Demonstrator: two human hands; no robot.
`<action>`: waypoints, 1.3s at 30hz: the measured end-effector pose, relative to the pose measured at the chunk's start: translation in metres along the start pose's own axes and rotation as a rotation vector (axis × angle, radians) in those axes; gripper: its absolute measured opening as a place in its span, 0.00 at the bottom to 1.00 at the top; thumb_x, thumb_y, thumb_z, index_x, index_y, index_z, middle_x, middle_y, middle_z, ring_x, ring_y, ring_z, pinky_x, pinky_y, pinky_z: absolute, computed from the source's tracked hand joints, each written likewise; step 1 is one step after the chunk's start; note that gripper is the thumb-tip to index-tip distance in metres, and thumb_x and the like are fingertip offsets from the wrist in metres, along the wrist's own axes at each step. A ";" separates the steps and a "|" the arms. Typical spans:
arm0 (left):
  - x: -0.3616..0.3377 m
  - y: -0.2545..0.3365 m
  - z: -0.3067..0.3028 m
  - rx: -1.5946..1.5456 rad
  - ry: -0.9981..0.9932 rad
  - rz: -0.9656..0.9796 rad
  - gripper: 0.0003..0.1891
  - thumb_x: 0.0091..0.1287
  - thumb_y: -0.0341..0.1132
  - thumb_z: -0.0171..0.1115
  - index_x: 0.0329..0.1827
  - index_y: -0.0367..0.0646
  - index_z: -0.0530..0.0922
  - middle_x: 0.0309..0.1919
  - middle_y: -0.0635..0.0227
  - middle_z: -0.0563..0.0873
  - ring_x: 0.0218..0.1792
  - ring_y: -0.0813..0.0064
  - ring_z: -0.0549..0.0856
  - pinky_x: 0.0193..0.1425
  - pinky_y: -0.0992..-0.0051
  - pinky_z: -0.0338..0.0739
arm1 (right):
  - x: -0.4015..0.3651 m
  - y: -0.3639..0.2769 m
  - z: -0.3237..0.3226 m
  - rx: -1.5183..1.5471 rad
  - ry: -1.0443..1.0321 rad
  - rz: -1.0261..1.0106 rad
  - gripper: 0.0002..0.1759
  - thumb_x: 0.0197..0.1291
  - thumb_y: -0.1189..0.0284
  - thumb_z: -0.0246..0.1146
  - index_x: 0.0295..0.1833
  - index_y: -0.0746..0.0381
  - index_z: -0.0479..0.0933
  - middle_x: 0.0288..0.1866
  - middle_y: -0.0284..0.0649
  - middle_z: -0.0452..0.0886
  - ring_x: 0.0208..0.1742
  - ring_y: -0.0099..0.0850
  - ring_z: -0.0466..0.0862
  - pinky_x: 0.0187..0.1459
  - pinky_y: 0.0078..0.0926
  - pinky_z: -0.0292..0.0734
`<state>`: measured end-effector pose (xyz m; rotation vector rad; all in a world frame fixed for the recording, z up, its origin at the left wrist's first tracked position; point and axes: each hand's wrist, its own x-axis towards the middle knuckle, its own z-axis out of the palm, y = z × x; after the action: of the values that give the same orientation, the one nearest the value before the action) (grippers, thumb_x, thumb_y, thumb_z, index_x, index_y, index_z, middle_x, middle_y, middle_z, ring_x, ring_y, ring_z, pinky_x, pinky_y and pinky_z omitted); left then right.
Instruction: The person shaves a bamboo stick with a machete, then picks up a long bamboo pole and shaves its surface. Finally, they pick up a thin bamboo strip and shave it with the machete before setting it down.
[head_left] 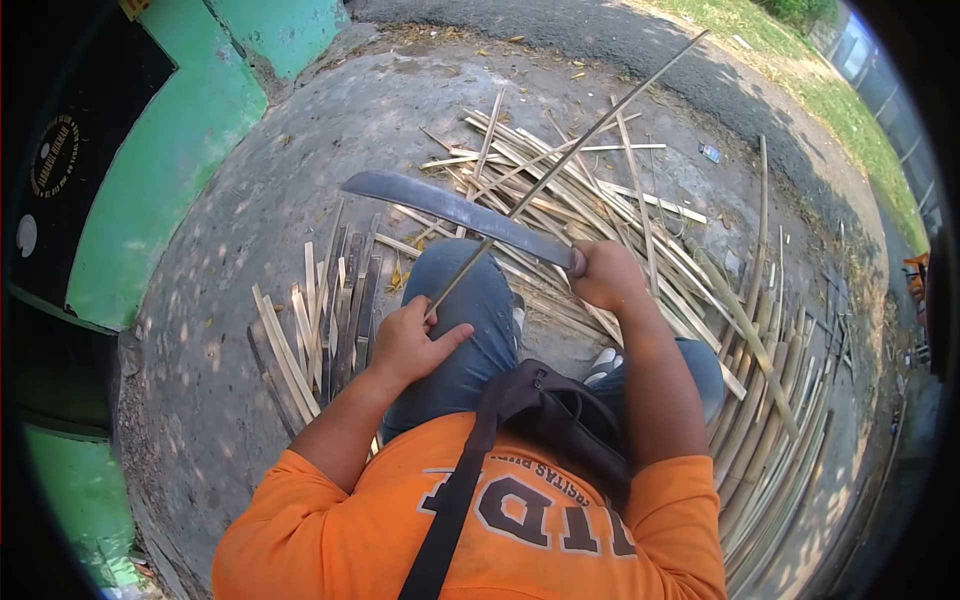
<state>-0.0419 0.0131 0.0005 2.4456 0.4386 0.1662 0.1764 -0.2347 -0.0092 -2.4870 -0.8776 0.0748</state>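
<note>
My right hand is closed round the handle of a machete, whose broad dark blade reaches left across the view above my knee. My left hand grips the near end of a long thin bamboo strip, with the thumb held apart. From that hand the strip slants up and away to the right, over my thigh. The machete blade crosses the strip and appears to touch it partway along. The far end of the strip sticks out over the ground near the road.
A loose pile of split bamboo strips lies ahead of me. Shorter pieces lean together at my left. Long bamboo poles lie at my right. A green wall stands on the left, and a dark bag hangs at my waist.
</note>
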 end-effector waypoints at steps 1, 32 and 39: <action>0.000 0.001 0.001 0.011 0.017 0.029 0.33 0.57 0.62 0.80 0.35 0.39 0.75 0.24 0.58 0.80 0.26 0.56 0.83 0.33 0.62 0.77 | 0.000 0.002 -0.002 0.006 0.011 0.024 0.07 0.58 0.67 0.63 0.37 0.59 0.82 0.31 0.56 0.84 0.39 0.58 0.85 0.43 0.55 0.80; -0.004 0.000 -0.006 0.169 0.011 0.183 0.30 0.62 0.61 0.76 0.33 0.38 0.76 0.26 0.54 0.84 0.30 0.50 0.87 0.35 0.59 0.79 | -0.010 0.003 -0.006 0.057 0.032 0.020 0.18 0.61 0.53 0.71 0.40 0.58 0.85 0.35 0.49 0.88 0.41 0.55 0.88 0.45 0.51 0.82; -0.037 -0.029 -0.021 0.016 -0.071 0.057 0.30 0.62 0.59 0.78 0.30 0.40 0.74 0.21 0.61 0.79 0.23 0.64 0.78 0.31 0.65 0.74 | -0.002 0.043 -0.023 0.394 0.327 0.240 0.26 0.64 0.48 0.71 0.38 0.63 0.83 0.30 0.49 0.87 0.34 0.48 0.87 0.40 0.43 0.80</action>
<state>-0.0889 0.0335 -0.0010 2.4729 0.3401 0.0998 0.2041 -0.2745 -0.0095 -2.1391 -0.3824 -0.0705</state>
